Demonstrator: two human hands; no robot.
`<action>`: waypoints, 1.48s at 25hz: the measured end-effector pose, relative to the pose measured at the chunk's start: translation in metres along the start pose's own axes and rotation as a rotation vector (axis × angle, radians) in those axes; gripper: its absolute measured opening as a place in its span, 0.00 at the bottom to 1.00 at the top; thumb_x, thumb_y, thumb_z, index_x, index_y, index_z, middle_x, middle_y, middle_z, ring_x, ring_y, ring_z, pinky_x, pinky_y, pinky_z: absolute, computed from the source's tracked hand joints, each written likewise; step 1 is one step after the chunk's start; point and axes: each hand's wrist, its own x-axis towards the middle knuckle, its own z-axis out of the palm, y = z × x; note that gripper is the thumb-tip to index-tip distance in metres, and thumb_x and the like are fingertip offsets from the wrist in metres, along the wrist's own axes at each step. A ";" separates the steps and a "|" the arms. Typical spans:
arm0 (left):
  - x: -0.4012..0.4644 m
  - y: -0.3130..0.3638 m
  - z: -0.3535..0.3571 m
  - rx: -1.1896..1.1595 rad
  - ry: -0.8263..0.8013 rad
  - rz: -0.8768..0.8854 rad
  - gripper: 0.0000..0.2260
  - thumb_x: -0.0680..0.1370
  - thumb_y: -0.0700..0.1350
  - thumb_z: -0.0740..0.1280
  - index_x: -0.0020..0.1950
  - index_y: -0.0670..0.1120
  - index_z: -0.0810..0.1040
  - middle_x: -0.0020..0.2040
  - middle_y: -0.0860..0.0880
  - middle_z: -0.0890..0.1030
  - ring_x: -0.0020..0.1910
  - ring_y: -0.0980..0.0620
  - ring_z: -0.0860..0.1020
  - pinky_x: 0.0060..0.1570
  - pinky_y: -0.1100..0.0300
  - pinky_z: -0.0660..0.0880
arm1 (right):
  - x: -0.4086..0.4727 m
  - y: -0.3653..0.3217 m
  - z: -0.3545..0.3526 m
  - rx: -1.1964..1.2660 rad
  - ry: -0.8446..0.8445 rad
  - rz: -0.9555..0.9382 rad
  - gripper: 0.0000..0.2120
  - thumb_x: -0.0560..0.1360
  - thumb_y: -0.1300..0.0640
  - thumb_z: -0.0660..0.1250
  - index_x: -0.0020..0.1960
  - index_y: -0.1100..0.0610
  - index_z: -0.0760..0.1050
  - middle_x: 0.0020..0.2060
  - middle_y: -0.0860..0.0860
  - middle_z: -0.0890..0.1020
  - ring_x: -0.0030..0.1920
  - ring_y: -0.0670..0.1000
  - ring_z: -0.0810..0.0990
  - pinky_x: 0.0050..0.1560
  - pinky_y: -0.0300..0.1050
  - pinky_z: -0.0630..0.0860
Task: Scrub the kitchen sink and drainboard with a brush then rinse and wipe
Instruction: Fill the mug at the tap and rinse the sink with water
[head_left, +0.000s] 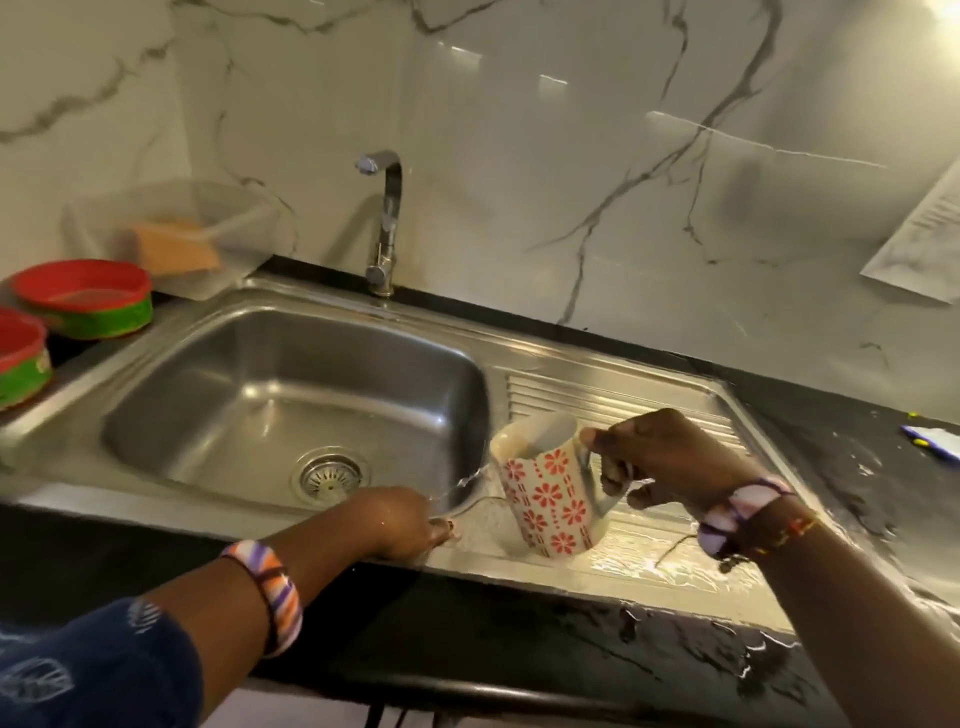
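Observation:
A steel sink (270, 384) with a round drain (330, 474) sits left of its ribbed drainboard (613, 400), which is wet and shiny near the front. My right hand (670, 457) grips the handle of a cream mug (545, 493) with red flowers, tilted left over the drainboard. A thin stream of water runs from its rim toward the sink's front edge. My left hand (400, 522) rests on that wet front edge, fingers curled down; whether it holds anything is hidden. No brush shows.
A chrome tap (385, 223) stands behind the sink. Two red-lidded green tubs (88, 301) and a clear container with an orange sponge (176, 249) sit at the left. The black counter (857, 467) at the right is wet, with a small blue item (932, 440).

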 end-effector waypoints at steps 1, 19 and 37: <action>0.002 0.005 0.000 -0.025 0.027 0.031 0.23 0.80 0.58 0.55 0.67 0.44 0.69 0.66 0.44 0.73 0.62 0.46 0.73 0.60 0.53 0.68 | -0.006 0.000 -0.003 0.058 0.002 0.013 0.15 0.76 0.55 0.62 0.34 0.62 0.73 0.29 0.54 0.75 0.31 0.48 0.73 0.32 0.38 0.72; 0.145 0.249 0.019 0.235 0.126 0.786 0.34 0.80 0.61 0.50 0.77 0.41 0.42 0.75 0.36 0.38 0.74 0.40 0.36 0.71 0.49 0.34 | -0.021 0.137 -0.145 -0.098 0.634 0.426 0.15 0.77 0.54 0.64 0.36 0.62 0.79 0.28 0.53 0.75 0.30 0.50 0.71 0.32 0.40 0.66; 0.350 0.360 -0.048 0.056 0.403 0.408 0.32 0.78 0.57 0.58 0.77 0.45 0.51 0.77 0.42 0.51 0.76 0.41 0.47 0.72 0.42 0.43 | 0.194 0.193 -0.279 -0.752 0.281 0.144 0.11 0.76 0.49 0.63 0.38 0.52 0.75 0.35 0.48 0.76 0.34 0.45 0.74 0.31 0.35 0.66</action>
